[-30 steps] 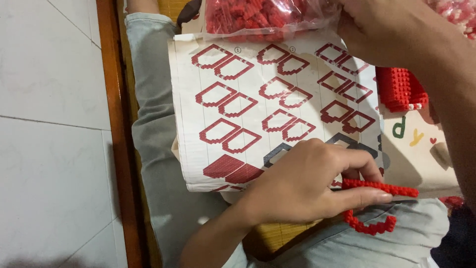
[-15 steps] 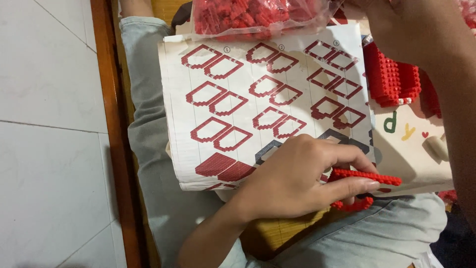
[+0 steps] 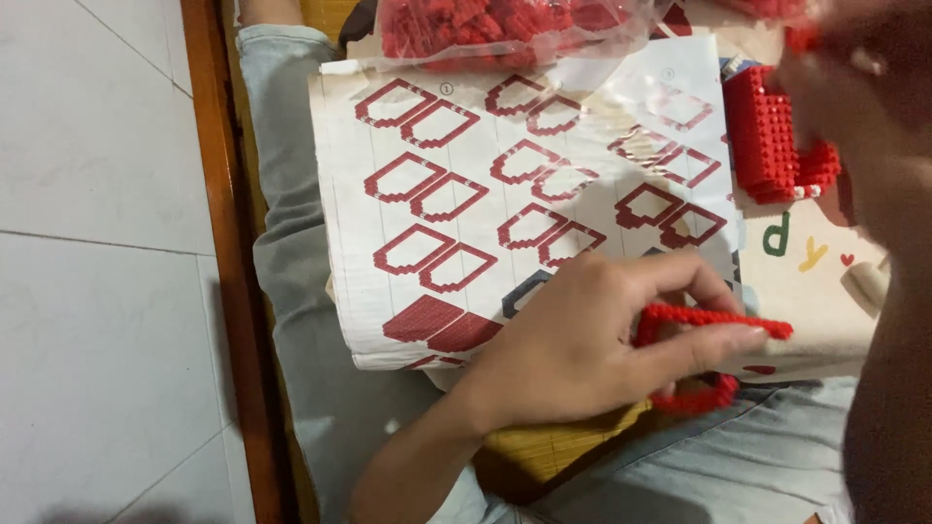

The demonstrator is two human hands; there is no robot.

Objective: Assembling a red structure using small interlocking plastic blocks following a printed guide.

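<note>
Shifted right, clear bag [image 3: 505, 29] holds red bricks [image 3: 456, 24].

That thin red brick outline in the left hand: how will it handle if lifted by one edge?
The red brick outline is a one-brick-wide open loop, so it probably flexes or snaps apart at a joint. It looks light: the left hand pinches it with fingertips alone. Its studded surface likely grips well, not slippery.

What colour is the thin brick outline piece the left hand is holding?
Red. The brick outline piece in the left hand shows best in the head view.
</note>
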